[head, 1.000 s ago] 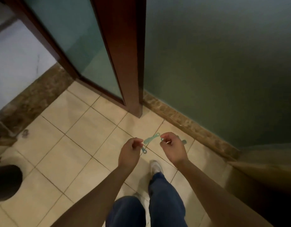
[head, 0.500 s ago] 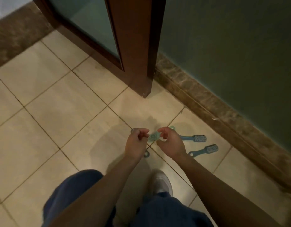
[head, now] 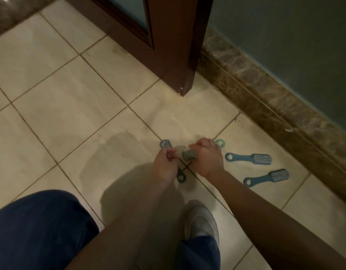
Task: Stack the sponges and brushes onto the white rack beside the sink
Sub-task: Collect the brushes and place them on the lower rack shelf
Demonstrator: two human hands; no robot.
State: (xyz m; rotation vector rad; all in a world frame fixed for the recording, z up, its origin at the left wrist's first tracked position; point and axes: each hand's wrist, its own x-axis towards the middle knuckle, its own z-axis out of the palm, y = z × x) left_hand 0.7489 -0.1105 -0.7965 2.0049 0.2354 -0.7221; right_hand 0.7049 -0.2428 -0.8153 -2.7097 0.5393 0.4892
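Note:
My left hand [head: 165, 164] grips a dark blue-grey brush [head: 165, 144]; its bristle head sticks out above my fist and its ringed handle end below. My right hand [head: 208, 158] grips a pale green brush [head: 189, 154], whose bristle head points left between my hands and whose ring end shows behind my knuckles. Two more blue brushes lie on the tiled floor to the right, one [head: 248, 158] nearer the wall and one [head: 266, 177] closer to me. Both hands hover low over the floor. No rack, sink or sponges are in view.
A dark wooden door frame [head: 174, 55] stands ahead, with a marble skirting [head: 275, 106] along a green wall to the right. My knee [head: 39, 227] is at lower left and my shoe [head: 201, 221] is below my hands.
The view has tilted down and closer to the floor. My hands, each still holding a brush, have come lower. The two brushes on the floor have come into view.

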